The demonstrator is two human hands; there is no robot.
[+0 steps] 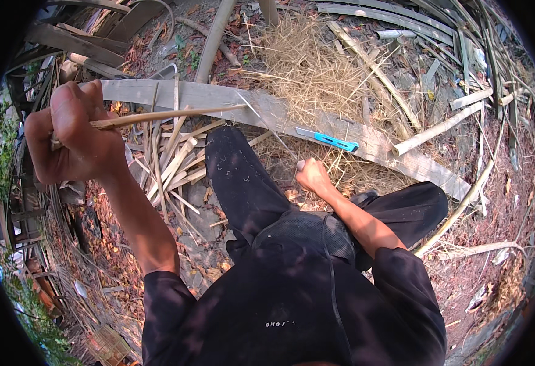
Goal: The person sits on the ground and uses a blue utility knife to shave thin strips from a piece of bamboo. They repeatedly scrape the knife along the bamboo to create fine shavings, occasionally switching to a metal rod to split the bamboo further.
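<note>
My left hand is raised at the left, its fingers closed round a tan bamboo strip. The strip reaches rightward over the grey plank. My right hand is a fist above my lap, closed on a thin rod-like tool, pale toward its far tip and brown nearer the fist. Whether the pale part is a blade I cannot tell. Close to the crossing of tool and strip, the strip's far end appears near the tool; contact is unclear. A blue utility knife lies on the plank, beyond my right hand.
Split bamboo pieces lie heaped left of my bent knee. Straw-like shavings are piled beyond the plank. Bamboo poles and slats lie at the right, and weathered boards stack at the far left. Dry leaves cover the ground.
</note>
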